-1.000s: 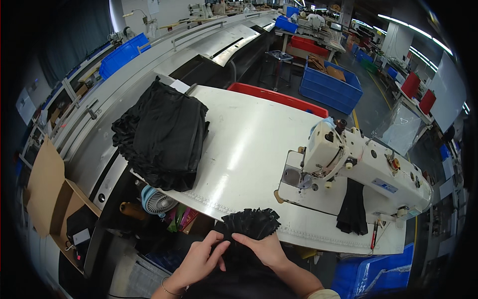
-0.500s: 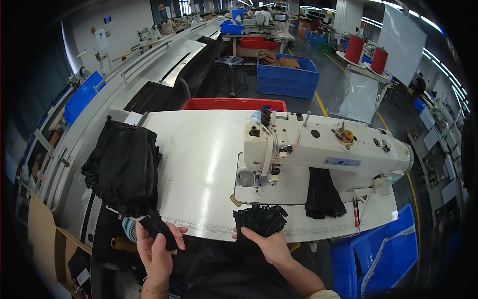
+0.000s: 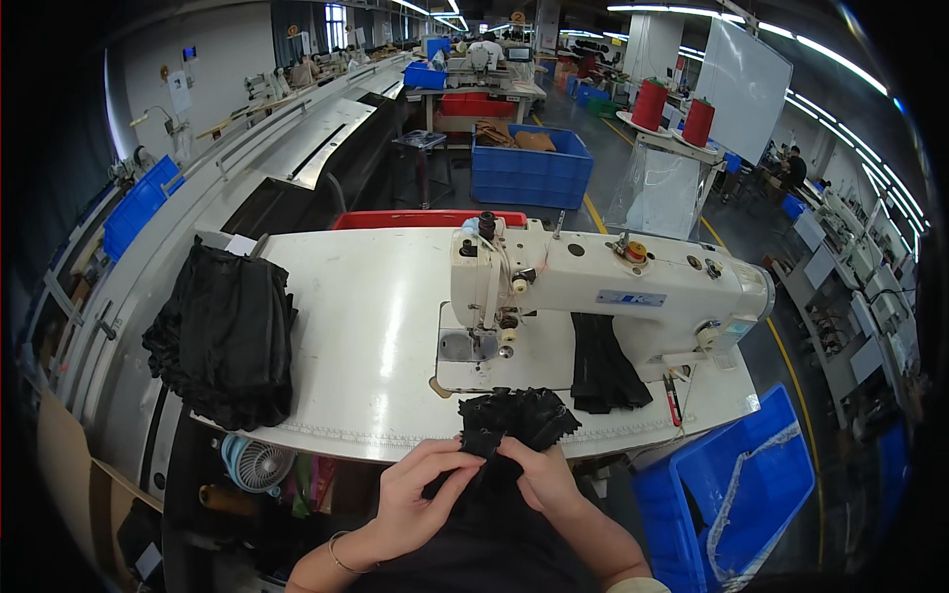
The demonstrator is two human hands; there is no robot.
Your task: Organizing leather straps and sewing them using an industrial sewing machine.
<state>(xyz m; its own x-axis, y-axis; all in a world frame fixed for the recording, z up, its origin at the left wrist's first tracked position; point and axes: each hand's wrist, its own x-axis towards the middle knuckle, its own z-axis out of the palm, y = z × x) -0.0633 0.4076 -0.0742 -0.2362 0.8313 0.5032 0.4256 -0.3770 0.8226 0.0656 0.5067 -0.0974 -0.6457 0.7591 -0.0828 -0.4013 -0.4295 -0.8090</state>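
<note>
Close together at the table's front edge, both of my hands are closed on black fabric. My left hand (image 3: 427,491) pinches the end of a small black fabric piece (image 3: 481,442). Beside it, my right hand (image 3: 544,478) grips a bunch of black fabric pieces (image 3: 529,415) with ragged edges and also touches the small piece. Just beyond the bunch stands a white sewing machine (image 3: 583,272). More black fabric strips (image 3: 603,366) lie under its arm. A tall stack of black fabric (image 3: 225,336) rests at the table's left end. My fingers partly hide the held pieces.
Right of the strips lies a red-handled tool (image 3: 673,400) on the white table (image 3: 351,326). A blue bin (image 3: 761,474) stands at the lower right, and a red bin (image 3: 430,218) sits behind the table. Below the left edge is a small fan (image 3: 259,465).
My left hand has moved right from beside the stack, bringing the small black piece to the bunch in my right hand. The whole view has shifted slightly.
</note>
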